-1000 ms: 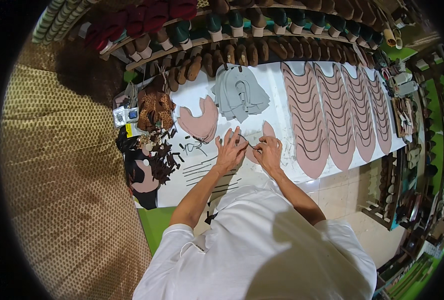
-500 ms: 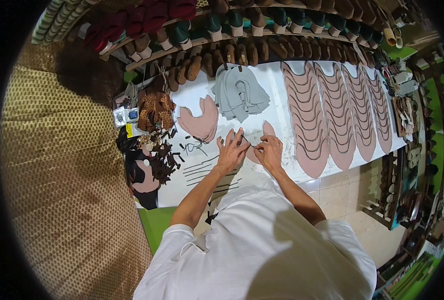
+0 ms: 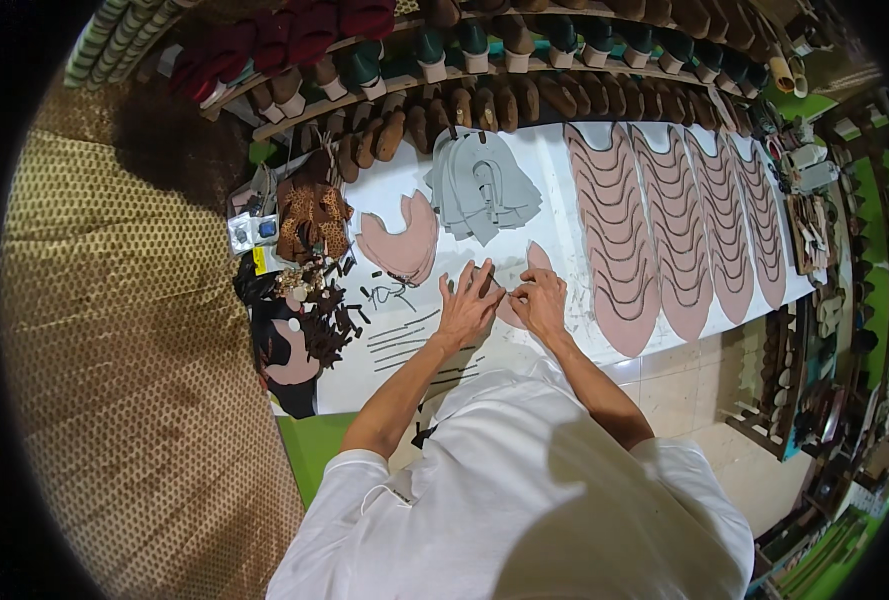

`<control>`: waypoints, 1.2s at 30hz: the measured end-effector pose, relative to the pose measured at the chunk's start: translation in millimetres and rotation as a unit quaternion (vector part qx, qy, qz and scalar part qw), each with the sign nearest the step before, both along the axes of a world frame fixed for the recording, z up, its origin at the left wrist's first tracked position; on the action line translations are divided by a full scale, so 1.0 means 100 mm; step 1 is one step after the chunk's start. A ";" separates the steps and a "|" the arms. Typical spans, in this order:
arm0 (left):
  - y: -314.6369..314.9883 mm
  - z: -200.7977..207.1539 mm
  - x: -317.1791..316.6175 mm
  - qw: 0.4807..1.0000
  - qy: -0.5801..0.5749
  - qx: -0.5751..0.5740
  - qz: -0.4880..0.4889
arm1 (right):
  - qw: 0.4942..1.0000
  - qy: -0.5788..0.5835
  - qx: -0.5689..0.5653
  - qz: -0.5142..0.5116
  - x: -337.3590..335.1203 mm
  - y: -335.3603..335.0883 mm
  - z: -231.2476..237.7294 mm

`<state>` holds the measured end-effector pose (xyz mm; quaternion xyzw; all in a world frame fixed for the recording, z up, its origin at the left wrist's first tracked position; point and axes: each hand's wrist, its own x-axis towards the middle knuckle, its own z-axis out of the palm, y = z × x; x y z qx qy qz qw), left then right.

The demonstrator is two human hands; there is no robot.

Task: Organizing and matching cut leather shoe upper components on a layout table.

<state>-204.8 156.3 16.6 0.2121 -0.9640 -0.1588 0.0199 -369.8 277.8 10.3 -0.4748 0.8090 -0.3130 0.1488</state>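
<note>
Where a long white worktop [image 3: 342, 388] carries the work, a wooden shelf [image 3: 274, 128] beyond its far edge holds green, brown and dark red footwear forms in crowded rows. Four rows of overlapping pink panels [image 3: 619, 250] with dark curved edges lie on the right half. A stack of grey cut-outs [image 3: 459, 190] rests near the middle, with U-shaped pink panels [image 3: 409, 250] to its left. Person's hands: the left hand [image 3: 469, 308] lies with its fingers spread; the right hand [image 3: 540, 305] has its fingertips bunched, and whether they grip anything is too small to tell. Partly covered by the right hand, a pink piece [image 3: 537, 257] lies on the worktop, showing between both hands. At the right end, an open brown tray [image 3: 793, 235] holds small pale pieces. At the left end, a clear packet [image 3: 266, 229] contains something dark blue.
</note>
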 end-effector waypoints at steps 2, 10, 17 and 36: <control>0.01 -0.04 0.01 1.000 0.004 -0.009 0.002 | 1.000 -0.020 0.001 0.008 -0.01 -0.02 0.02; 0.07 -0.01 -0.02 0.999 0.050 -0.016 0.016 | 0.999 -0.009 0.013 0.031 -0.09 -0.05 0.00; 0.15 0.01 0.00 0.999 0.030 -0.016 0.013 | 0.999 -0.011 0.027 0.041 -0.11 -0.07 0.03; 0.48 -0.17 -0.01 0.994 0.015 -0.029 0.107 | 0.999 0.043 -0.014 -0.016 0.02 0.17 0.23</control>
